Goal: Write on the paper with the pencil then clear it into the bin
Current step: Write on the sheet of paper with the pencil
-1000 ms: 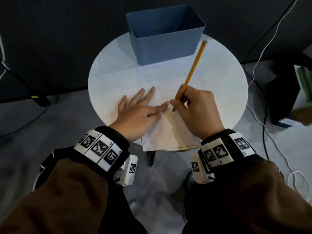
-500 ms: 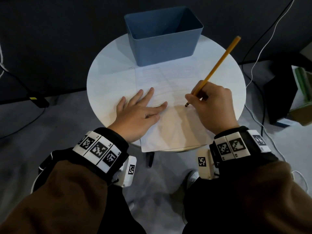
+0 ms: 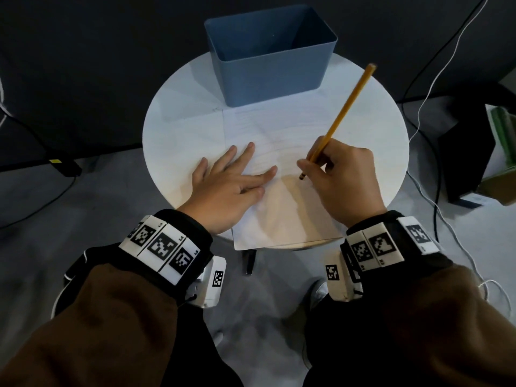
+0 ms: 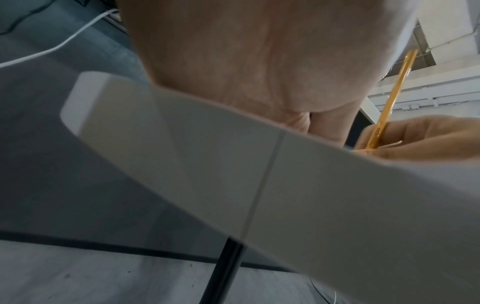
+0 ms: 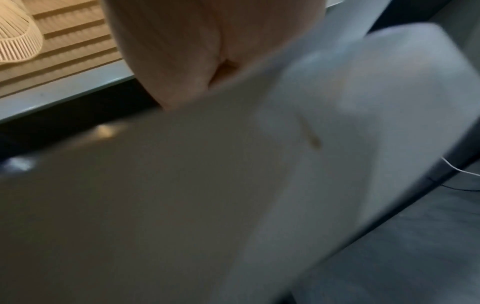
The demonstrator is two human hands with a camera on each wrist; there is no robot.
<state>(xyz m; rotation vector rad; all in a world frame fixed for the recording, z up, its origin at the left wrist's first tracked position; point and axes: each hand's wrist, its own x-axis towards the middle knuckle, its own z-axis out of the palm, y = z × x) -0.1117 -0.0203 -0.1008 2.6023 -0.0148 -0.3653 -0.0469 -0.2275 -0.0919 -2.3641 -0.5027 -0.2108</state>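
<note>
Left hand [image 3: 229, 188] flat on the paper [image 3: 279, 127], fingers straight and spread a bit, palm down, pinning the sheet near its left edge. Right hand [image 3: 343, 180] curled round the pencil [image 3: 342, 115], thumb and forefinger pinching it low on the shaft, tip down touching the paper just right of the left index fingertip, eraser end tilted up and away to the right. Paper lying on the round white table [image 3: 178, 121], near edge hanging a little over the rim, far edge right up against the blue bin [image 3: 272, 71] at the back of the table.

From the left wrist view: mostly palm [image 4: 259, 61] up close, pressed onto the paper [image 4: 207, 164], plus the pencil [image 4: 389, 98] and the right hand's fingers [image 4: 420, 135] wrapped round it, seen low from the side. Also a black table leg [image 4: 223, 273] underneath, hidden from the head view apart from a sliver.

Right wrist view blurry: heel of the hand [image 5: 182, 51] on the paper [image 5: 233, 185], fingers and pencil not visible there, so grip impossible to judge from that one.
</note>
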